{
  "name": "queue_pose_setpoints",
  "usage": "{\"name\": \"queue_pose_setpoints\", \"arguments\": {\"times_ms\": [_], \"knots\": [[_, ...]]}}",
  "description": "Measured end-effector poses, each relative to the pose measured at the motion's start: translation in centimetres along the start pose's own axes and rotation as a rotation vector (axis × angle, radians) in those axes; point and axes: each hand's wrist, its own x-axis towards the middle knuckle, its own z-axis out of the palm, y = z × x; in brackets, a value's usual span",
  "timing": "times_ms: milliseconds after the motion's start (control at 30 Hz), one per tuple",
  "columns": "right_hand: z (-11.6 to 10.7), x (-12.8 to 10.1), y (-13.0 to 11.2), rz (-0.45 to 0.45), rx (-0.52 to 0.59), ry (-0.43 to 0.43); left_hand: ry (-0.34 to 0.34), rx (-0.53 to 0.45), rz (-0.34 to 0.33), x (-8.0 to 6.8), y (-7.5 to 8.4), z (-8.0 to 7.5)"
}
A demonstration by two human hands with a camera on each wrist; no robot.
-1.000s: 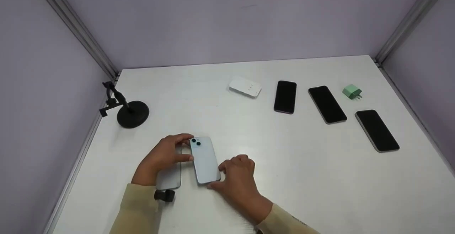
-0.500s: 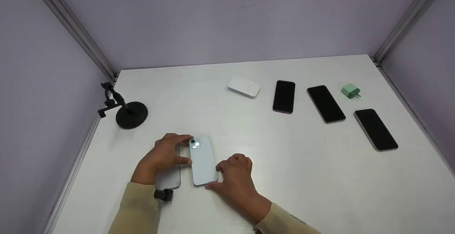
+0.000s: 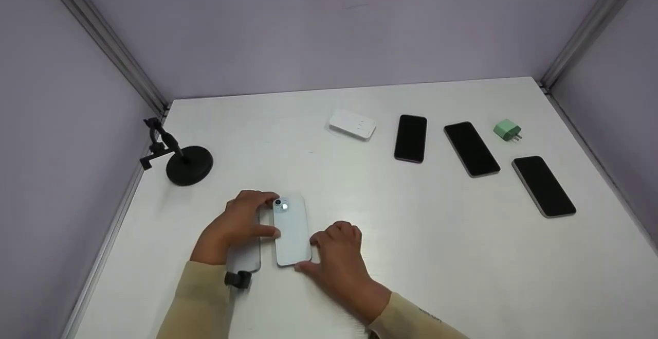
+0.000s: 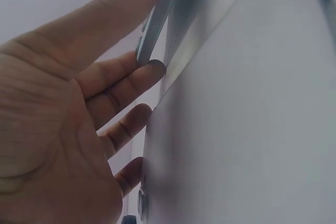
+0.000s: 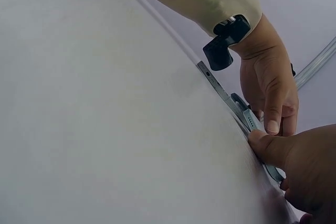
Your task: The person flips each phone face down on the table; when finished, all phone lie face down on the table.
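Observation:
A light blue smartphone (image 3: 293,233) lies back side up between the hands, its two camera lenses at the upper left corner. My left hand (image 3: 236,220) holds it by its upper left corner and left edge, thumb and fingers apart. At the lower right corner, my right hand (image 3: 339,256) pinches it with the thumb on the bottom edge and fingers on the right edge. In the left wrist view the edge of this phone (image 4: 155,30) meets the thumb and index finger. A second pale smartphone (image 3: 245,257) rests under my left hand, partly hidden by it.
Three dark-screened phones lie at the right: one phone (image 3: 410,138), another phone (image 3: 472,149) and a third phone (image 3: 544,186). A green plug adapter (image 3: 507,130) and a white flat box (image 3: 352,124) sit farther back. At the left is a black stand (image 3: 189,165).
The light blue phone has turned slightly and shifted left, now standing straighter beside the second phone. My right hand has moved a little left with it; my left hand stays nearly in place.

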Motion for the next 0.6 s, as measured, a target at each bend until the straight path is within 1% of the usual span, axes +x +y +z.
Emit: {"name": "queue_pose_setpoints", "arguments": {"times_ms": [100,333,467,600], "knots": [[0.0,0.0,0.1,-0.014,-0.018,0.011,0.012,0.016,0.003,0.2,0.4,0.2],[0.1,0.1,0.2,-0.012,-0.037,-0.001,0.029,0.069,0.023,0.3,1.3,0.5],[0.1,0.1,0.2,-0.016,-0.027,0.008,0.033,0.076,0.023,0.3,1.4,0.5],[0.1,0.0,0.2,-0.022,-0.027,0.014,0.039,0.072,0.035,0.4,1.2,0.7]]}}
